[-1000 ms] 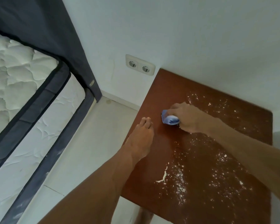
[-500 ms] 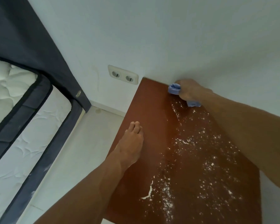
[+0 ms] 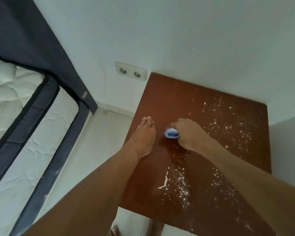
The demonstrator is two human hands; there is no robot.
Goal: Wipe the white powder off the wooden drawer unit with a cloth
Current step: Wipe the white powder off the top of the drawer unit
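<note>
We see one reddish-brown wooden drawer unit top point(image 3: 168, 92) in the right half of the frame, set against the white wall. Two hands rest on it. Our left hand point(image 3: 142, 138) lies flat near the left edge, fingers extended together, holding nothing. Our right hand point(image 3: 190, 133), at frame centre, is closed around one crumpled blue cloth point(image 3: 171, 133) pressed to the wood. Scattered white powder point(image 3: 228, 126) covers the right and lower areas. One double beige wall socket point(image 3: 130, 73) sits above the unit's left corner; one quilted white mattress point(image 3: 10, 92) lies at left.
</note>
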